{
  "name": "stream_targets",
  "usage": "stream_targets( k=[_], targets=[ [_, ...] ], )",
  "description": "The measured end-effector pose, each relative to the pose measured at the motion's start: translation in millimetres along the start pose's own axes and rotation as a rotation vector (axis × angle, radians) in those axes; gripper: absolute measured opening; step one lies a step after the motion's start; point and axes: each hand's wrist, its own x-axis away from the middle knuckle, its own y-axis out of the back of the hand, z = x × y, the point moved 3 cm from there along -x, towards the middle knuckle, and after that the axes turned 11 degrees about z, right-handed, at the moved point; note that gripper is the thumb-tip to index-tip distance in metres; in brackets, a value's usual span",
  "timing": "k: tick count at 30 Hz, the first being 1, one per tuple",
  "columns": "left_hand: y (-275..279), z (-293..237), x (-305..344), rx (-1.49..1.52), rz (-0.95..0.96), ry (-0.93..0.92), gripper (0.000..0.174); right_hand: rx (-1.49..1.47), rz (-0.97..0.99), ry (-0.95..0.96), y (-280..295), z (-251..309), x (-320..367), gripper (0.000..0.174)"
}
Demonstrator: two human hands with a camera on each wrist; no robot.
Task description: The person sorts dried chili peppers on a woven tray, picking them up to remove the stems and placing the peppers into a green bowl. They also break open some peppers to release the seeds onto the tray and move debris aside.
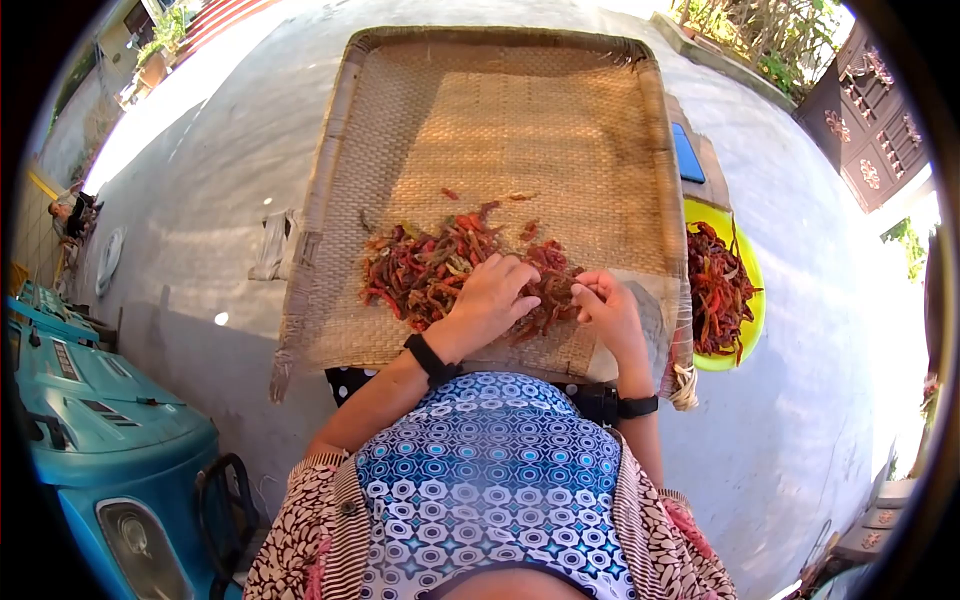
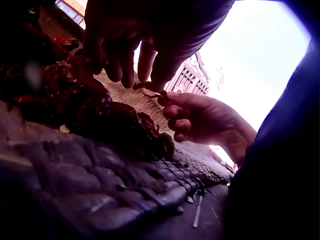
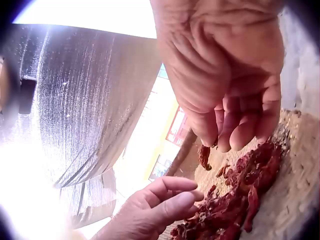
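Observation:
Dried red chilies (image 1: 440, 265) lie heaped on a large woven bamboo tray (image 1: 500, 130) in front of the person. The right hand (image 1: 610, 315), over the heap's right side, pinches one dried chili (image 3: 204, 157) between thumb and fingertips. In the left wrist view, that chili reaches from the right fingertips toward the left hand. The left hand (image 1: 492, 305) hovers over the near side of the heap, palm down, fingers loosely bent. No chili shows in its grasp in the right wrist view, where its thumb and index finger lie close together.
A yellow-green basin (image 1: 752, 330) of dried chilies stands to the tray's right, with a blue flat object (image 1: 687, 153) beyond it. A teal vehicle (image 1: 110, 400) and a dark chair (image 1: 225, 510) are at the left. A few loose chilies (image 1: 449, 193) lie farther up the tray.

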Motion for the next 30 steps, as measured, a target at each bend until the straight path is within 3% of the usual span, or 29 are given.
stream_targets(
  k=[2,6,8,11,15,18,24,30],
  targets=[
    [3.5,-1.7,-0.1,-0.031,0.112,-0.022,0.022,-0.066,-0.134,0.068,23.0,3.1,4.2,0.018],
    [-1.9,-4.3,3.6,-0.159,0.376,-0.108,0.026,-0.587,-0.393,0.190,65.3,2.9,10.7,0.020],
    [-5.5,-4.0,5.9,-0.188,0.384,-0.106,0.024,-0.923,-0.467,0.266,71.3,9.3,12.4,0.021],
    [-8.6,3.1,5.2,-0.251,0.287,-0.104,0.022,-0.620,-0.322,0.154,53.3,5.3,2.0,0.025],
    [-9.0,10.0,5.4,-0.301,0.181,-0.038,0.018,0.213,-0.148,-0.001,11.9,-0.9,-26.4,0.036],
    [-9.2,10.6,6.6,-0.280,0.180,-0.028,0.018,0.943,-0.259,-0.024,-12.1,14.6,-34.7,0.039],
    [-3.9,6.9,6.9,-0.189,0.142,-0.035,0.015,0.922,-0.188,-0.028,-28.8,15.3,-51.2,0.033],
    [-0.1,11.4,3.1,-0.131,0.027,0.140,0.019,0.894,-0.155,-0.012,-27.6,13.5,-50.0,0.025]
  ],
)
